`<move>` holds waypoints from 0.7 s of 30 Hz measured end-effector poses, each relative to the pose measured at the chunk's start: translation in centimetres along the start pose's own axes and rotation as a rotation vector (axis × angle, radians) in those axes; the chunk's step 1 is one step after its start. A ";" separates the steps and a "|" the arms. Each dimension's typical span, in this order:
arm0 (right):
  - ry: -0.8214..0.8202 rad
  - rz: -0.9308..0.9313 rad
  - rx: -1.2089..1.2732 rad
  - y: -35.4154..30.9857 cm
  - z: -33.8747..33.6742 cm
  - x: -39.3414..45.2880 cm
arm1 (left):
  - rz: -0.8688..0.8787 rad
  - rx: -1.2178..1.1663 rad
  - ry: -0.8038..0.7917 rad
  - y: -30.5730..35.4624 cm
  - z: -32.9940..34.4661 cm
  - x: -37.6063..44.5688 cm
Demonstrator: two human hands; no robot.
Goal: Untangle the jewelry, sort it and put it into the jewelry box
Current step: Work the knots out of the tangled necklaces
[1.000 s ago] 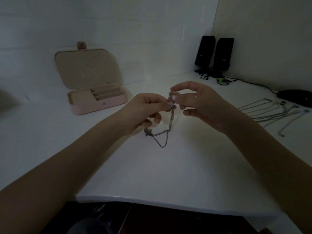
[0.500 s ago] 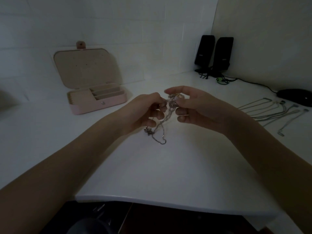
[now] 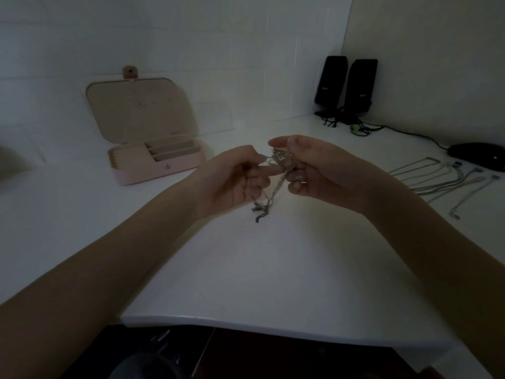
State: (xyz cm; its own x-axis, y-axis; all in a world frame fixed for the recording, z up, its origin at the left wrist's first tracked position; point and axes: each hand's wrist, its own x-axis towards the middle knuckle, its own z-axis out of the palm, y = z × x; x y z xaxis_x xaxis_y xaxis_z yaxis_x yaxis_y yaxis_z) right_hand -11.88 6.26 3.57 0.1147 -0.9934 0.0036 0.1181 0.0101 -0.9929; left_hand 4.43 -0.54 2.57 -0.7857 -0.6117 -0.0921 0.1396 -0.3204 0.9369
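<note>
A tangled bunch of silver chains (image 3: pixel 276 173) hangs between my two hands above the white table (image 3: pixel 246 269). My left hand (image 3: pixel 235 179) pinches the knot from the left with curled fingers. My right hand (image 3: pixel 319 170) grips the top of the knot from the right between thumb and fingers. Loose chain ends (image 3: pixel 261 212) dangle below, close to the tabletop. The pink jewelry box (image 3: pixel 153 157) stands open at the back left, its lid upright and its compartments showing.
Several untangled necklaces (image 3: pixel 448 181) lie in a row on the table at the right. Two black speakers (image 3: pixel 347 88) with cables stand in the back corner. A black computer mouse (image 3: pixel 478 155) lies at the far right. The table's front edge runs across the lower view.
Both hands have closed in on the knot. The hanging loop of chain has been gathered up and now dangles shorter and bunched below the hands.
</note>
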 end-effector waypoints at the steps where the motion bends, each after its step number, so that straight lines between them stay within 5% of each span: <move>1: -0.018 0.000 -0.001 0.0 0.0 -0.1 | 0.027 0.052 0.005 0.0 0.1 -0.1; 14: 0.010 -0.084 0.035 0.0 -0.3 -0.1 | 0.211 0.641 0.115 0.0 0.0 -0.6; 21: 0.047 -0.100 0.017 0.0 -0.3 -0.1 | 0.225 0.716 0.195 0.1 -0.3 -0.4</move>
State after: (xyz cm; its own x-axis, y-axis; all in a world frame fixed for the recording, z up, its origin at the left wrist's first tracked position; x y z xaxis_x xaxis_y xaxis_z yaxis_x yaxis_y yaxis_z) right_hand -12.22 6.36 3.57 0.0551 -0.9938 0.0962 0.1431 -0.0875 -0.9858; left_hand 4.94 -0.54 2.58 -0.6550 -0.7442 0.1309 -0.1920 0.3315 0.9237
